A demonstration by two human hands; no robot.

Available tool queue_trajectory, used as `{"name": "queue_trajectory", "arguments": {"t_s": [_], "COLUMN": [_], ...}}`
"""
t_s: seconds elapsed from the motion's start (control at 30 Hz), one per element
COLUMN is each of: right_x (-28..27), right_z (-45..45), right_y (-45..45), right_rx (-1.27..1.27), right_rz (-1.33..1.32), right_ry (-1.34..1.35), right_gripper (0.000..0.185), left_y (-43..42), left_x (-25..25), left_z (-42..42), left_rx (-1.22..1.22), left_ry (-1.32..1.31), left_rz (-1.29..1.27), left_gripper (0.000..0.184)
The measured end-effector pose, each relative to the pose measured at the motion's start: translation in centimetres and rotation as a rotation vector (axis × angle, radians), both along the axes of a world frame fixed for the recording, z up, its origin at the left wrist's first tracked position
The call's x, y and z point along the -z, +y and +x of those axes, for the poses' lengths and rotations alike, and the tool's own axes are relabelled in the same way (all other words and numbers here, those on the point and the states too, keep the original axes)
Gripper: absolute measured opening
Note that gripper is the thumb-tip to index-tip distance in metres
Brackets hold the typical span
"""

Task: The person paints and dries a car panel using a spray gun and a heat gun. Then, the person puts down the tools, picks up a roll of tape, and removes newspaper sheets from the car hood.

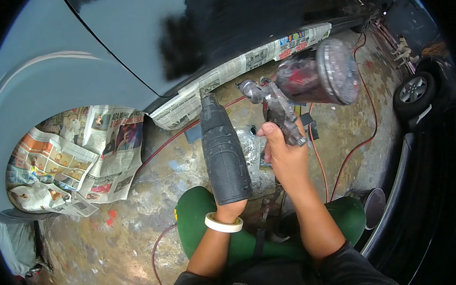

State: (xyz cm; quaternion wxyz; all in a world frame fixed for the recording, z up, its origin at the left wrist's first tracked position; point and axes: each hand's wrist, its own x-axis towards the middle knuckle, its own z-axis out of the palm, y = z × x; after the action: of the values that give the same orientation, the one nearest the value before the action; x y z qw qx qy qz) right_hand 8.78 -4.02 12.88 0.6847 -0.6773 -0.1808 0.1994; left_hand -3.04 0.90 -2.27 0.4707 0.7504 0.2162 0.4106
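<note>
From the head camera, a person in green trousers [195, 204] works between a gray-blue car body [122, 34] and a dark vehicle at right, both hands full. The left hand [231, 210] is closed behind a black heat gun [222, 153], held upright in view with its nozzle toward the car's lower edge; the tool's body hides the fingers, so their exact grip cannot be told. A roll of masking tape [233, 227] rings the left wrist like a bracelet, probably to stay within reach without taking up a hand.

The right hand [289, 157] wraps the handle of a spray gun [275, 105], thumb showing along the near side. Its paint-smeared cup [305, 75] tilts off to the right, its lid end blurred, while the gun's head points left; both tools appear to be held well apart so neither crowds the other.

Newspaper [119, 149] fills the wheel arch, and a newspaper strip [234, 69] runs along the sill below a dark, soft-edged patch [178, 51], likely as shields for those areas. A red hose [170, 141] trails across the stained floor [98, 244]; whether it feeds the spray gun cannot be told.
</note>
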Motion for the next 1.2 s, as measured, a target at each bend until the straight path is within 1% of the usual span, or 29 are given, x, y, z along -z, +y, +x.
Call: {"name": "queue_trajectory", "arguments": {"t_s": [0.07, 0.13, 0.23, 0.33, 0.47, 0.53, 0.63, 0.7, 0.83, 0.93, 1.03, 1.13, 1.2], "right_x": [-0.6, -0.9, -1.4, -1.4, -1.4, -1.2, -0.4, 0.7, 0.5, -0.1, -0.1, -1.2, -1.1], "right_z": [-0.2, -0.4, -0.8, -0.7, -1.0, -0.9, -0.8, -0.6, -0.5, -0.9, -1.2, -1.7, -1.7], "right_y": [-0.4, -0.8, -1.1, -1.1, -1.1, -1.1, -0.8, -0.5, -0.4, -0.3, -0.4, -0.6, -0.7], "right_rx": [-0.013, -0.032, -0.055, -0.086, -0.098, -0.106, -0.077, -0.062, -0.101, -0.103, -0.063, -0.08, -0.095], "right_rz": [0.064, 0.142, 0.192, 0.152, 0.201, 0.195, 0.121, 0.024, -0.128, -0.119, 0.038, 0.187, 0.196], "right_ry": [-0.04, -0.11, -0.13, -0.129, -0.158, -0.192, -0.216, -0.213, -0.147, -0.114, -0.218, -0.228, -0.256], "right_gripper": [0.036, 0.037, 0.039, 0.041, 0.042, 0.042, 0.04, 0.039, 0.038, 0.038, 0.039, 0.042, 0.042], "left_y": [0.0, -0.1, -0.3, -0.1, -0.4, -0.5, -0.5, -0.4, -0.2, -0.1, -0.2, -0.1, 0.0], "left_x": [0.2, 0.7, 0.2, 0.9, 2.1, 2.1, 2.8, 2.3, 1.0, 0.9, 1.4, 1.7, 1.6], "left_z": [0.0, -0.1, 0.0, 0.0, -0.5, -0.7, -0.6, -0.4, -0.4, -0.4, -0.7, -1.3, -1.4], "left_rx": [-0.03, -0.033, -0.045, -0.071, -0.108, -0.106, -0.09, -0.07, -0.058, -0.07, -0.076, -0.016, -0.002], "left_ry": [0.022, 0.024, 0.003, 0.025, 0.105, 0.093, 0.018, -0.037, -0.045, -0.044, -0.003, 0.081, 0.078], "left_rz": [0.052, 0.028, -0.039, -0.05, 0.024, 0.026, -0.081, -0.156, -0.155, -0.137, -0.066, -0.058, -0.08], "left_gripper": [0.066, 0.066, 0.066, 0.063, 0.06, 0.059, 0.058, 0.056, 0.054, 0.054, 0.057, 0.059, 0.06]}}
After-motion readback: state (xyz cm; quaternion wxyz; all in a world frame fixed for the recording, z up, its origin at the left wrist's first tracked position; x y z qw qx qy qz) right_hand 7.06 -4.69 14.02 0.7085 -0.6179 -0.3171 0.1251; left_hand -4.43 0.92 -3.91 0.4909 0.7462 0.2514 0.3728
